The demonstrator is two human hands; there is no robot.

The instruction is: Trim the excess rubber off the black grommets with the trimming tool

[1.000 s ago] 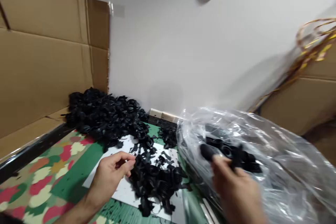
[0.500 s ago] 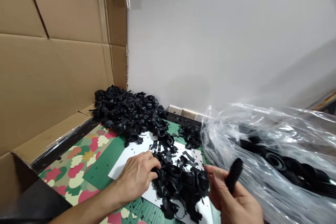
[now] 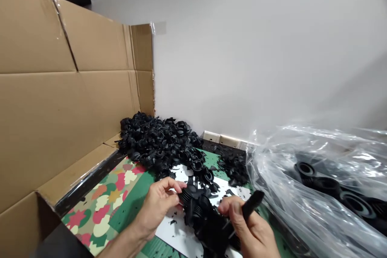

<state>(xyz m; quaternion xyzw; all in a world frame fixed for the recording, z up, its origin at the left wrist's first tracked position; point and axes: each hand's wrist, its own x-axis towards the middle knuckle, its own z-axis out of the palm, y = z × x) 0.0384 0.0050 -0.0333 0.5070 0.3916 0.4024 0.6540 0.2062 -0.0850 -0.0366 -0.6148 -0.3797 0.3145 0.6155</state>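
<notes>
Clerk: Main item and position?

Inspector: One cluster of black ribbed parts (image 3: 199, 209), low at centre, between two bare hands and over one white sheet (image 3: 178, 231). Individual parts merge in the dark; exact count cannot be told.

Clerk: Condition of the hands?

Inspector: Left hand (image 3: 160, 205): half curled, thumb and forefinger slightly parted at the cluster's left edge; whether it grips a part, cannot tell. Right hand (image 3: 249, 227): closed round one dark rod (image 3: 253, 204), its end angled up.

Clerk: Surroundings?

Inspector: Two heaps: one large black heap (image 3: 160, 141) behind the sheet, against the cardboard (image 3: 99, 100) and wall (image 3: 229, 56); one smaller scrap heap (image 3: 234, 167) to its right. One green mat (image 3: 130, 209) beneath the sheet, one patterned covering (image 3: 102, 205) at left.

Clerk: Obstructions?

Inspector: One clear plastic bag (image 3: 284, 185) at right, its folds veiling further black parts (image 3: 326, 184); at least three round openings show. The cluster and right hand hide some of the sheet.
</notes>
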